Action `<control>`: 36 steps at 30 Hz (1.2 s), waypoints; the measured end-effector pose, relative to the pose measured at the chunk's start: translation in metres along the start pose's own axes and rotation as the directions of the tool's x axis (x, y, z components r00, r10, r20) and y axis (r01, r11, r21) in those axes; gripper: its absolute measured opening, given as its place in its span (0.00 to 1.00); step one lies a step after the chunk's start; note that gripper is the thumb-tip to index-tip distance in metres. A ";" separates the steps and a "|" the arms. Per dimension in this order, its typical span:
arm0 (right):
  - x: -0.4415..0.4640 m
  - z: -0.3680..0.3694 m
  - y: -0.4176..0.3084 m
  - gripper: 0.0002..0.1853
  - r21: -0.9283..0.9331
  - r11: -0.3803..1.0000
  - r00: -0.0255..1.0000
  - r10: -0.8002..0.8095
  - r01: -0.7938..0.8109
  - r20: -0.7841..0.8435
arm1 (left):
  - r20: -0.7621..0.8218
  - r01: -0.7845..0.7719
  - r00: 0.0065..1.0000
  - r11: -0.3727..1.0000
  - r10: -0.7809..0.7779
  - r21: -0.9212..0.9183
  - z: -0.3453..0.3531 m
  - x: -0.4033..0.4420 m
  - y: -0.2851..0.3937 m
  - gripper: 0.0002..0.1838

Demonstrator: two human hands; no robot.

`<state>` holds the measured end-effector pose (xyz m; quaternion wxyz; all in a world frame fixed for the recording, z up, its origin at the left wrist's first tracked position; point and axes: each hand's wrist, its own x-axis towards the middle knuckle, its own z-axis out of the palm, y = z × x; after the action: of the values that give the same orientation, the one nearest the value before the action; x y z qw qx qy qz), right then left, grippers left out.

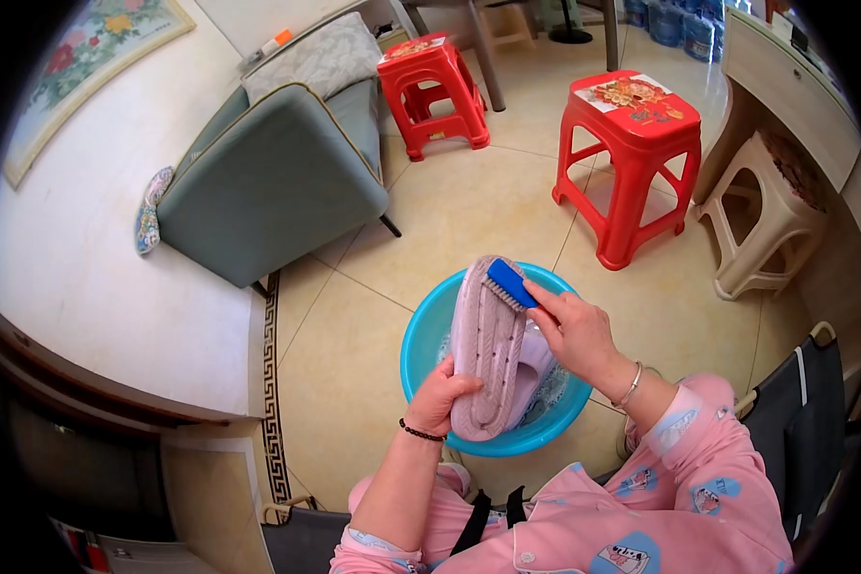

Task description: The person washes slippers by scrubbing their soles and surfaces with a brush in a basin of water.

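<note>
My left hand [437, 394] grips the edge of a pale pink slipper [488, 368], held tilted with its patterned sole facing me. In my right hand [576, 330] is a blue scrubbing brush [513, 285], its pale bristles against the upper end of the sole. Below both hands a turquoise basin [429, 325] stands on the floor with sudsy water [548, 397] in it. Behind the held slipper, a second pale purple-pink piece [536, 368] shows inside the basin; whether it is a separate slipper or part of this one I cannot tell.
Two red stools [631, 134] [432, 91] stand beyond the basin. A beige stool [767, 215] is by the desk [794, 91] at right. A grey-green sofa [277, 182] occupies the left. Water jugs [679, 29] stand at the back. A dark folding chair [813, 430] is beside me.
</note>
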<state>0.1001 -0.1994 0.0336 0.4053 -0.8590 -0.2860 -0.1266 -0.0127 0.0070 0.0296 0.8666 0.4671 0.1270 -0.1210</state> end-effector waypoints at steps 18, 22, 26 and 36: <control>-0.002 0.004 -0.005 0.21 0.063 0.997 0.998 -0.047 0.049 -0.045 | -0.113 0.027 0.994 0.989 -0.010 0.146 0.004 -0.001 0.000 0.28; -0.010 -0.001 -0.014 0.21 0.057 0.975 0.975 -0.218 0.216 0.034 | -0.125 -0.004 0.992 0.983 0.028 0.181 0.000 0.000 -0.001 0.27; -0.019 -0.005 -0.026 0.21 0.073 0.941 0.930 -0.337 0.329 0.148 | -0.148 0.031 0.989 0.990 -0.010 0.140 0.000 0.002 -0.002 0.27; -0.001 0.007 -0.002 0.21 0.149 0.987 0.997 0.066 -0.061 -0.031 | -0.138 0.036 0.990 0.976 -0.007 0.213 0.010 -0.005 0.001 0.27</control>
<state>0.0978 -0.1938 0.0299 0.4768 -0.8329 -0.2596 -0.1074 -0.0154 0.0000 0.0374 0.7989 0.5639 0.1771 -0.1112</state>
